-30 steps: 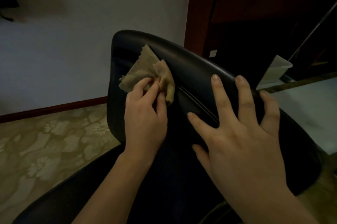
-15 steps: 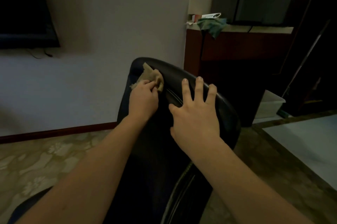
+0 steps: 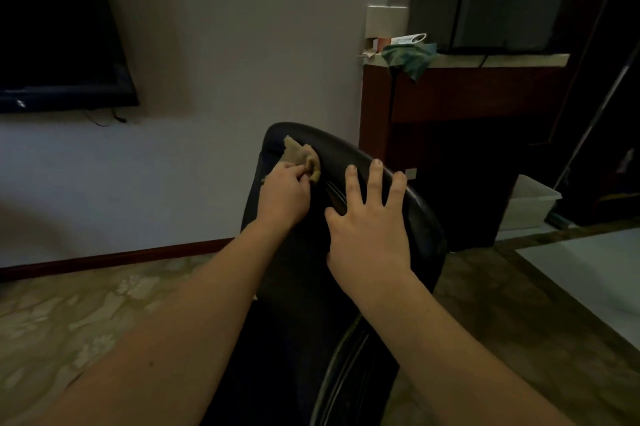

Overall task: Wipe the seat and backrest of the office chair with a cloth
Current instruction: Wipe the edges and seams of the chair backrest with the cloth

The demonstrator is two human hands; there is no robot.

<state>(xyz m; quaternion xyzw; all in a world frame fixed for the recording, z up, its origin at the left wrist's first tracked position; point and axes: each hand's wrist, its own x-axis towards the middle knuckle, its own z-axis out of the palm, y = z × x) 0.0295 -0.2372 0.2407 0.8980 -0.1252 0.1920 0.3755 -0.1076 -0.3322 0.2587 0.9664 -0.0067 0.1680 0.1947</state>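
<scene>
Dim room, pale wall ahead, patterned floor (image 3: 86, 314) below both my forearms. One black office chair (image 3: 346, 217) directly under my hands; its backrest (image 3: 349, 152) curves up and away from me, top edge running from beyond my left knuckles down to the right past my right fingertips. Long axis of the backrest runs from low near my elbows up to that rim.

One tan cloth (image 3: 303, 157), crumpled, lies on the upper left corner of the backrest, just beyond my left hand (image 3: 285, 195). Left fingers curled closed, pinching the cloth's near edge and pressing it onto the black surface. Most of the cloth sticks out past my knuckles toward the rim, one corner pointing up and left.

My right hand (image 3: 369, 235) is just right of the left, apart from the cloth. It is spread flat, palm down on the backrest, three fingertips reaching the top edge, thumb out to the left. It holds nothing.

Count: two hands, one cloth, one chair. Seat mostly hidden under my arms.

Beyond my right hand: a dark wooden cabinet (image 3: 467, 107) with a green rag (image 3: 410, 58) on top. Beyond my left arm, a dark screen (image 3: 59, 27) on the wall.
</scene>
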